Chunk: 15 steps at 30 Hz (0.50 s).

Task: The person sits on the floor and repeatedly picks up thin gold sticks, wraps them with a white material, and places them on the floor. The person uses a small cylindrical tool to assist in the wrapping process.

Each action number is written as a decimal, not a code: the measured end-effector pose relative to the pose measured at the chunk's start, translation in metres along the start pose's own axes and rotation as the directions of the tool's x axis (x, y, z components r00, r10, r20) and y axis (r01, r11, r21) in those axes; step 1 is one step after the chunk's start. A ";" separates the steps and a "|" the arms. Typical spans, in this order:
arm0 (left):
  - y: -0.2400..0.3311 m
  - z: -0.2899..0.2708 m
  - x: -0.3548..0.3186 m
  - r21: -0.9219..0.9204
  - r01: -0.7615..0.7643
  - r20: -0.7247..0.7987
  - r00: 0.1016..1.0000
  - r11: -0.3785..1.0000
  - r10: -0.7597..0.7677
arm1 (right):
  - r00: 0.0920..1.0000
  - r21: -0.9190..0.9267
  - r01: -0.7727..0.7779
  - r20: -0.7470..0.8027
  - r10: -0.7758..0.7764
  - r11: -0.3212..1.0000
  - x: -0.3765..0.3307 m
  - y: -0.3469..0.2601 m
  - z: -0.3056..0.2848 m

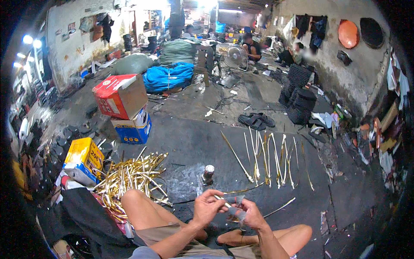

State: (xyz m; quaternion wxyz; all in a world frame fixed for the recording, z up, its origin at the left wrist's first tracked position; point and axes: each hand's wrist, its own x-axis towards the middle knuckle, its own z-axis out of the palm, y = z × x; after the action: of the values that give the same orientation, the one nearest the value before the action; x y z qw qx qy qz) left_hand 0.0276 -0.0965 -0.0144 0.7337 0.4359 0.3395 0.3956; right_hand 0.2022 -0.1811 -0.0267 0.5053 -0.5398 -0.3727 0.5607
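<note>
In front of my lap, my left hand (208, 210) pinches a thin gold-and-white strip (221, 199). My right hand (254, 215) is closed on a greyish, film-like piece (234, 211) that meets the strip's end between the two hands; its exact kind is unclear. A tangled pile of gold and white strips (131, 179) lies left of my knee. Across the dark mat beyond my hands, several strips (276, 159) are spread roughly side by side. One loose strip (279, 207) rests right of my right hand. A small container with a white top (208, 173) stands just ahead.
A yellow-and-blue box (84, 159) sits by the pile. Behind it, a red box (123, 97) is stacked on a blue box (133, 128). Black sandals (256, 121), dark stacks (297, 95), a blue bundle (169, 77) and a fan (236, 57) stand farther off, with people beyond.
</note>
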 end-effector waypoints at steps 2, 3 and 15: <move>0.002 0.004 -0.001 0.045 0.001 -0.019 1.000 0.999 0.000 | 0.992 -0.175 0.099 -0.062 -0.112 0.980 0.000 -0.011 0.008; -0.002 0.001 0.001 0.042 -0.020 -0.022 1.000 0.999 0.021 | 0.983 -0.236 0.138 -0.086 -0.162 0.962 -0.005 -0.021 0.013; 0.003 0.023 -0.026 0.100 -0.013 -0.112 0.993 0.995 0.024 | 0.746 -0.746 0.404 -0.067 -0.662 0.530 -0.044 -0.038 0.027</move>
State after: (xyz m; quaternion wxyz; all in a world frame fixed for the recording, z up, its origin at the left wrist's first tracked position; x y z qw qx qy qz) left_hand 0.0341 -0.1268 0.0008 0.6871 0.4517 0.3956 0.4091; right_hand 0.1781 -0.2125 0.0236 0.4715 -0.6322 -0.6081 0.0910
